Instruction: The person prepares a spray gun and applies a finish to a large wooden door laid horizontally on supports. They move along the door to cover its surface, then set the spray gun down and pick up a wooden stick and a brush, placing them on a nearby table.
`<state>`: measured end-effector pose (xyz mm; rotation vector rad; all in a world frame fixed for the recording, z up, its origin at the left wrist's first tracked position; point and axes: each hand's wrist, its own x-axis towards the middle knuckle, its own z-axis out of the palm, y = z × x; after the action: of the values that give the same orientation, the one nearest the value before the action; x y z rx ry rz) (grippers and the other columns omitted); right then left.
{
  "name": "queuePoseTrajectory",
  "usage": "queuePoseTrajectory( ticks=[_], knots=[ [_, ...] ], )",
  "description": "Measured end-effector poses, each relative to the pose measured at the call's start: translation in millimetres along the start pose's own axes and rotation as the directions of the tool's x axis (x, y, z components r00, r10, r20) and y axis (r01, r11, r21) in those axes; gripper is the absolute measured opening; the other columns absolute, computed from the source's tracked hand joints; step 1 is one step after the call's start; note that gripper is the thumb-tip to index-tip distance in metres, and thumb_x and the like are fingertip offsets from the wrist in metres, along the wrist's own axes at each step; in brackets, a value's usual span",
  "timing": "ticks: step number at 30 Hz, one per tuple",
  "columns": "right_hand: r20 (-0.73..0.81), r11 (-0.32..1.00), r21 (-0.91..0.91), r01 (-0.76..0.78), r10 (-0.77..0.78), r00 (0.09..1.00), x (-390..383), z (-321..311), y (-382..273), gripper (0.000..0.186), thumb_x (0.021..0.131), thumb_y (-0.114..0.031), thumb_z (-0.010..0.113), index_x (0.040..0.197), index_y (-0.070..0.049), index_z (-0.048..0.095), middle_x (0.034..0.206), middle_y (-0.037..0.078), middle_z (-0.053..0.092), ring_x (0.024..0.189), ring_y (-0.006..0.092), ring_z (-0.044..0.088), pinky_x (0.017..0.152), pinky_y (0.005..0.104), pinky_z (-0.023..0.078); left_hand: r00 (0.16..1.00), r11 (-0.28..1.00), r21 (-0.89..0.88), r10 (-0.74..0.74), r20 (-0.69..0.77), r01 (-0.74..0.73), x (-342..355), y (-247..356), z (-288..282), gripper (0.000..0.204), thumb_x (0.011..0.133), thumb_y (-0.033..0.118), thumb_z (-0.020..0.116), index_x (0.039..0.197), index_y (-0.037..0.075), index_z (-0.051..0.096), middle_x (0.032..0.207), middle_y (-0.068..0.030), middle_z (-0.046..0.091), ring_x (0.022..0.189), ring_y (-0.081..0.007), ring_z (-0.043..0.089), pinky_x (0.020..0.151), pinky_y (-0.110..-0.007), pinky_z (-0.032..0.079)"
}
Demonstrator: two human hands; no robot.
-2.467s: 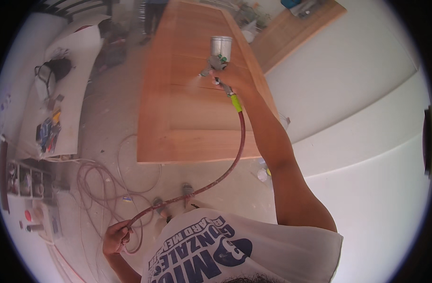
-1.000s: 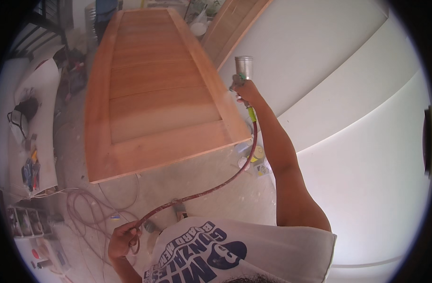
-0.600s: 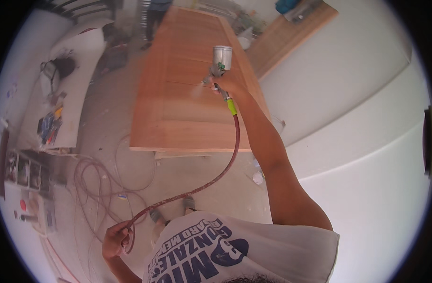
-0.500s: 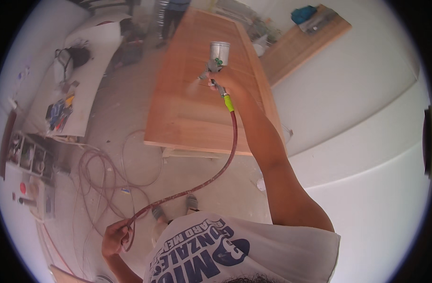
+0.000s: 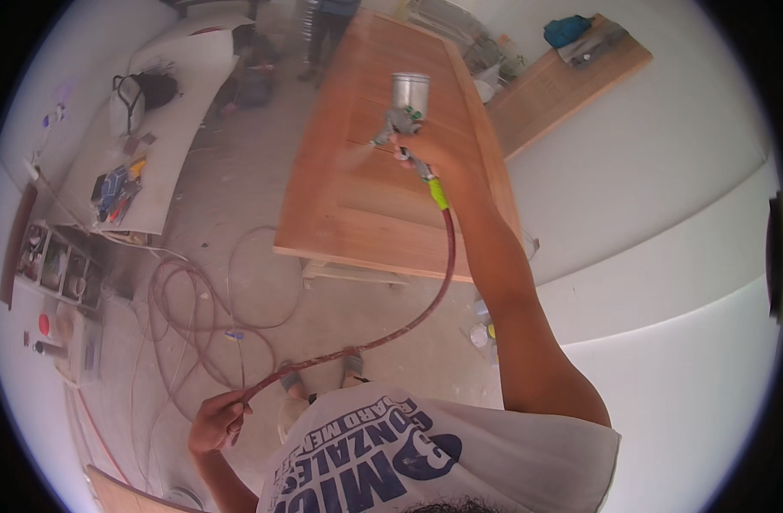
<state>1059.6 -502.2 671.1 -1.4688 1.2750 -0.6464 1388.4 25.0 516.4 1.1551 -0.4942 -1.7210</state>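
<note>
My right hand [image 5: 421, 150] is wrapped round the handle of a spray gun [image 5: 400, 124], held above a wooden door panel [image 5: 323, 205]. A silver cup [image 5: 410, 92] sits on top of the gun. Pale mist leaves its nozzle toward the lower left, over the panel's left part. A dark red hose [image 5: 438, 295] joins the handle at a yellow-green wrapping [image 5: 438, 193] and curves down to my left side. There my left hand [image 5: 218, 421] is closed round the hose, low beside my shirt.
Loops of hose [image 5: 165, 299] lie on the floor at the left. A long white table [image 5: 173, 128] bears tools and a bag. Another wooden board [image 5: 571, 94] leans by the right wall with a blue cloth [image 5: 569, 30] on it. A person [image 5: 327, 34] stands beyond the panel.
The view has shifted slightly, so most things sit a little further right. The spray gun is still spraying, and its handle slants more. My left hand keeps its grip on the hose.
</note>
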Motion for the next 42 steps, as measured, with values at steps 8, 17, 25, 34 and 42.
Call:
queuePoseTrajectory(
  ticks=[8, 17, 25, 34, 42],
  knots=[
    [-0.362, 0.979, -0.181, -0.089, 0.018, 0.932, -96, -190, 75, 0.022, 0.09, -0.011, 0.068, 0.109, -0.001, 0.063, 0.083, 0.005, 0.062, 0.071, 0.0143, 0.062, 0.054, 0.0295, 0.054, 0.97, 0.981, 0.142, -0.158, 0.183, 0.133, 89, 10, 77, 0.038, 0.095, 0.004, 0.061, 0.131, -0.008, 0.058, 0.092, -0.0097, 0.068, 0.057, -0.0067, 0.046, 0.048, -0.021, 0.037],
    [-0.682, 0.905, -0.301, -0.3, 0.016, 0.732, -147, -349, 183, 0.032, 0.087, -0.012, 0.068, 0.113, 0.005, 0.061, 0.085, 0.012, 0.065, 0.063, 0.02, 0.065, 0.051, 0.0329, 0.06, 0.918, 0.941, 0.296, -0.256, 0.305, 0.164, 161, 5, 161, 0.039, 0.096, 0.007, 0.061, 0.132, -0.008, 0.058, 0.089, -0.008, 0.066, 0.059, -0.0079, 0.046, 0.053, -0.024, 0.039],
    [-0.669, 0.915, -0.284, -0.286, 0.024, 0.743, -172, -348, 180, 0.03, 0.086, -0.013, 0.07, 0.108, 0.006, 0.061, 0.084, 0.015, 0.067, 0.064, 0.0238, 0.067, 0.052, 0.036, 0.061, 0.923, 0.95, 0.294, -0.202, 0.326, 0.104, 151, 12, 146, 0.04, 0.094, 0.01, 0.064, 0.13, -0.008, 0.059, 0.088, -0.0068, 0.066, 0.059, -0.0077, 0.046, 0.053, -0.022, 0.037],
    [-0.36, 0.99, -0.134, -0.043, -0.008, 0.933, -116, -175, 74, 0.02, 0.089, -0.01, 0.069, 0.105, 0.001, 0.062, 0.08, 0.005, 0.06, 0.066, 0.0142, 0.06, 0.049, 0.0299, 0.053, 0.981, 0.979, 0.191, -0.098, 0.168, 0.065, 87, 32, 70, 0.04, 0.093, 0.01, 0.066, 0.128, -0.009, 0.06, 0.086, -0.0079, 0.065, 0.056, -0.0074, 0.043, 0.05, -0.022, 0.034],
    [-0.076, 0.999, 0.039, 0.038, -0.035, 0.997, -35, -12, 1, 0.02, 0.09, -0.004, 0.068, 0.106, 0.002, 0.058, 0.082, 0.009, 0.061, 0.063, 0.0175, 0.061, 0.049, 0.0331, 0.051, 0.999, 0.997, 0.065, 0.032, 0.006, -0.033, 11, 12, -4, 0.038, 0.094, 0.009, 0.065, 0.126, -0.011, 0.06, 0.085, -0.0081, 0.065, 0.055, -0.0066, 0.043, 0.048, -0.021, 0.032]
  ],
)
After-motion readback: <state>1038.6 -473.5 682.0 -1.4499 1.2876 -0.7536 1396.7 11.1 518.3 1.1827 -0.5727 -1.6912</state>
